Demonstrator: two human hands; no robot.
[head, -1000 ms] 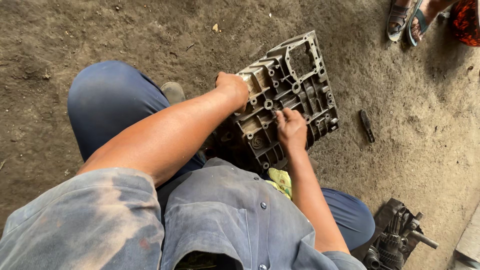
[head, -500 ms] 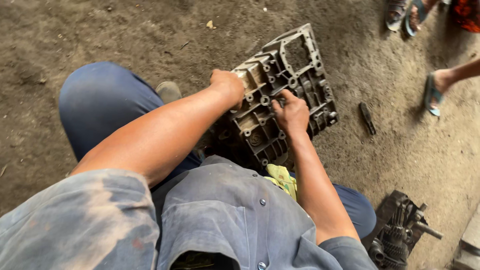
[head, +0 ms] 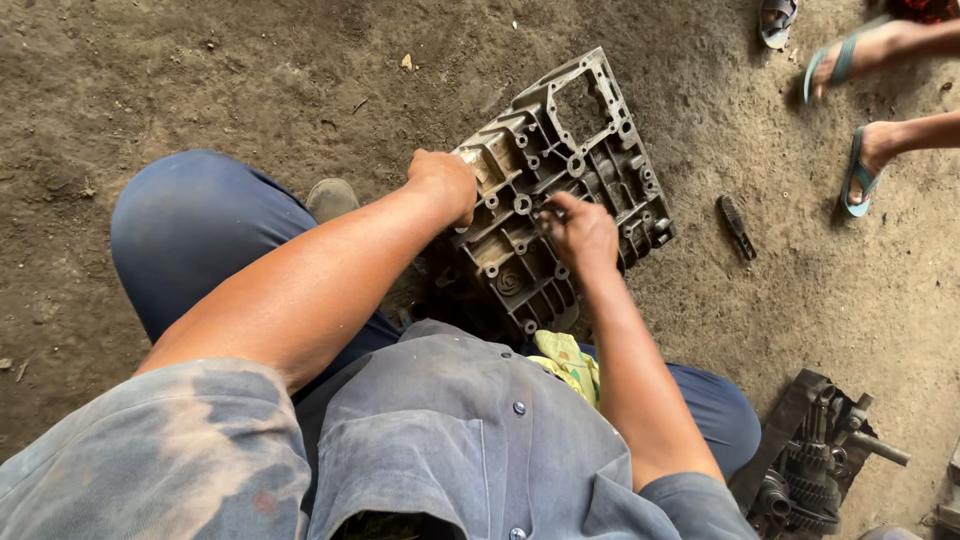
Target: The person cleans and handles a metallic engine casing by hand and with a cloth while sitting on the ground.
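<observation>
Sandalled feet (head: 860, 170) nearer — left hand (head: 443, 183) grips casting (head: 560, 200) | right hand (head: 580, 232) pinches inside | gearbox (head: 815, 465) apart

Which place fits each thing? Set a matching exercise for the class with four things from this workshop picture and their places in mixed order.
Things:
1. grey ribbed metal casing
2. yellow-green cloth
3. small dark tool
4. dark gear assembly

Places:
A. on the dirt floor, right of the casing
B. bottom right corner of the view
C. on the lap, below the casing
D. under the left hand and right hand

Pairs: 1-D, 2-C, 3-A, 4-B
</observation>
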